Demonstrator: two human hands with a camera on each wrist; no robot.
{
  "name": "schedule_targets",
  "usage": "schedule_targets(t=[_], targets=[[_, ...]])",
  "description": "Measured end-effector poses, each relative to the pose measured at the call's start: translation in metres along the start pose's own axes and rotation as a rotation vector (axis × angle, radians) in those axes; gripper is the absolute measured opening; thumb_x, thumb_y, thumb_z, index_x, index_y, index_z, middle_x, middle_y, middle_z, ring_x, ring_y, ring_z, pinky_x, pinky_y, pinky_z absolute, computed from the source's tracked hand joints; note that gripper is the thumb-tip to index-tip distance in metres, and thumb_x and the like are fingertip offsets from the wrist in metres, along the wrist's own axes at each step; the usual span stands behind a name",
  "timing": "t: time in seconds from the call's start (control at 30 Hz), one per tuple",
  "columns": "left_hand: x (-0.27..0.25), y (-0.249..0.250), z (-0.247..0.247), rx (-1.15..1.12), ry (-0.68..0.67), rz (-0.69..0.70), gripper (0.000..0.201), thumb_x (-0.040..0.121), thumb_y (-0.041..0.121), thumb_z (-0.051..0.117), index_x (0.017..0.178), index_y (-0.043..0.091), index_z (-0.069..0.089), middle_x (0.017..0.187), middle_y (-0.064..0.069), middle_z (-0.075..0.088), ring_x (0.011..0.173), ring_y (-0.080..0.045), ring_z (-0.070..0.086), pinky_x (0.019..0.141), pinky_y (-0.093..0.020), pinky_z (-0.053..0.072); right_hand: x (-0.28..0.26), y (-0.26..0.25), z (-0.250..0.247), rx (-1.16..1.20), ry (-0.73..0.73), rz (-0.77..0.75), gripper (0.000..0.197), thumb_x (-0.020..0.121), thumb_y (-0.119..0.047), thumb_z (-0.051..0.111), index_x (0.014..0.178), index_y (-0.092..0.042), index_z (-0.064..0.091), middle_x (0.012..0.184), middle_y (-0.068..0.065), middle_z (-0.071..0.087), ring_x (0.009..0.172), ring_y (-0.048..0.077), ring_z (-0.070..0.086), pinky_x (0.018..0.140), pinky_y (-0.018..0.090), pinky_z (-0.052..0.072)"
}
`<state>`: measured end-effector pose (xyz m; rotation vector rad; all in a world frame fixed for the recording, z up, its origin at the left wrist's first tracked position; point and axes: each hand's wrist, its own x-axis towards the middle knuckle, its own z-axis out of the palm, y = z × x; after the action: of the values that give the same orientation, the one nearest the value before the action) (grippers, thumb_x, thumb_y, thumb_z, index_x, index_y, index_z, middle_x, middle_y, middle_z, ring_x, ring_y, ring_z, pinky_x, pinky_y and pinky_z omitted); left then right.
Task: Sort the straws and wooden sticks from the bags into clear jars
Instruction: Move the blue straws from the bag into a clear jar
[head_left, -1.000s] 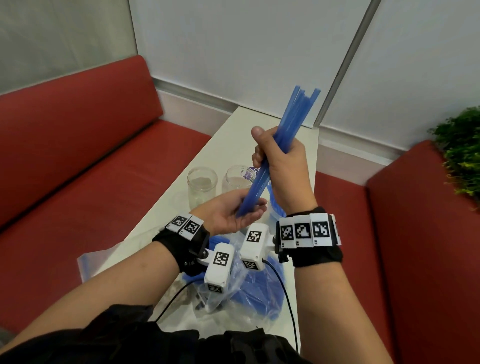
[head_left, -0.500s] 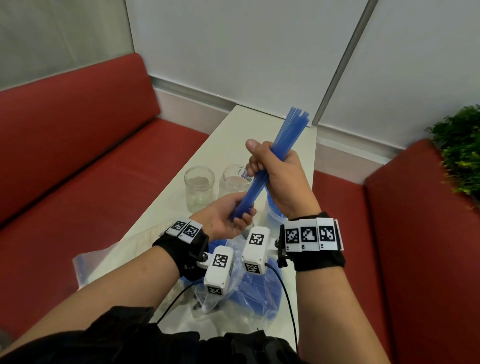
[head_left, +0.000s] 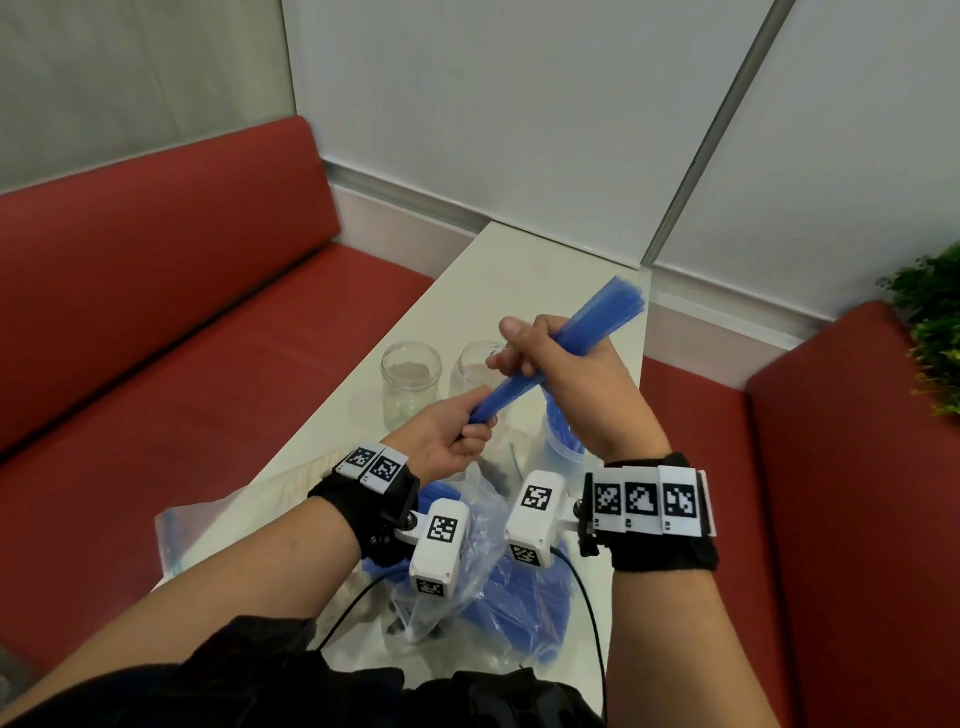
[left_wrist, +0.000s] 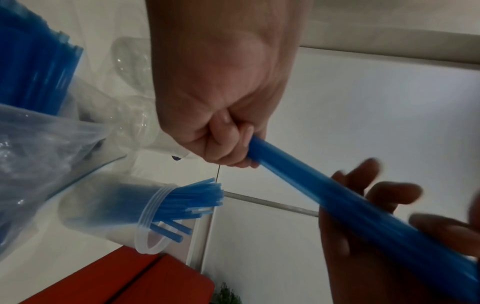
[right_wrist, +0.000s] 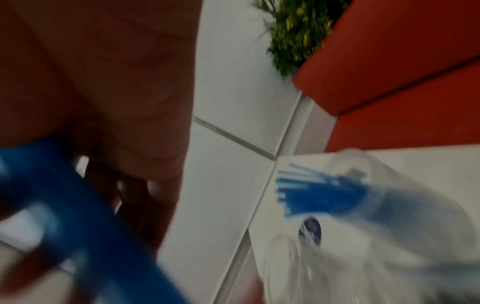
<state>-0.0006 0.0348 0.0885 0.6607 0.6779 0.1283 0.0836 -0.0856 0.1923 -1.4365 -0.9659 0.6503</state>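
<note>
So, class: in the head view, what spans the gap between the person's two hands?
The bundle of blue straws spans it: the left hand grips its lower end, the right hand its middle. Seen in the head view.

1. Red bench seat (head_left: 171, 332), padded back and cushion, fills the head view from 9 to 11 o'clock along the table's left edge.
2. Second red seat (head_left: 852, 467) at 3 to 4 o'clock, right of the table.
3. White table (head_left: 519, 270), narrow, runs up toward 12 o'clock to the wall.
4. Green plant (head_left: 930, 338) at 3 o'clock, above the right seat's back.
5. Pale wall panels (head_left: 493, 119) at 12 o'clock; grey strip (head_left: 717, 130) slants between them.
</note>
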Motion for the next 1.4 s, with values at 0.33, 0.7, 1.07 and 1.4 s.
schedule_targets(t=[0.33,0.7,1.07,1.4], targets=[[0.016,0.011,-0.009,0.290,0.123,0.171,0.032,0.101,0.032,0.050,0.087,0.005,0.061,0.064,-0.005,0.054,0.045,-0.010,0.045,0.039,-0.017,0.032,-0.004,-0.017,-0.067,-0.175,-0.013,0.097,0.008,0.087,-0.024,0.078,0.090,-0.017,0.079,0.095,0.008,0.078,0.093,0.024,0.075,0.085,0.029,0.061],[0.018,-0.011,-0.036,1.908,0.132,0.158,0.020,0.090,0.006,0.057,0.100,-0.003,0.072,0.102,-0.017,0.072,0.095,-0.031,0.067,0.083,-0.034,0.055,0.012,0.095,-0.086,-0.601,0.517,0.384,0.019,0.088,-0.016,0.069,0.083,0.003,0.071,0.084,0.020,0.072,0.074,0.026,0.065,0.073,0.037,0.054],[0.027,-0.063,-0.064,2.245,-0.002,0.145,0.026,0.093,0.018,0.057,0.114,0.005,0.061,0.112,-0.013,0.065,0.098,-0.032,0.065,0.081,-0.038,0.052,0.003,0.147,-0.066,-0.518,0.444,0.203,0.059,0.088,-0.032,0.077,0.140,-0.017,0.053,0.135,0.009,0.060,0.123,0.023,0.056,0.103,0.037,0.046],[0.019,-0.046,-0.046,2.326,0.100,0.056,0.017,0.089,0.005,0.056,0.102,0.006,0.067,0.106,-0.011,0.068,0.087,-0.029,0.065,0.066,-0.032,0.046,-0.014,0.179,-0.036,-0.959,0.396,0.093,0.056,0.108,-0.040,0.038,0.160,-0.024,0.024,0.169,0.004,0.014,0.156,0.031,0.004,0.125,0.053,0.008]])
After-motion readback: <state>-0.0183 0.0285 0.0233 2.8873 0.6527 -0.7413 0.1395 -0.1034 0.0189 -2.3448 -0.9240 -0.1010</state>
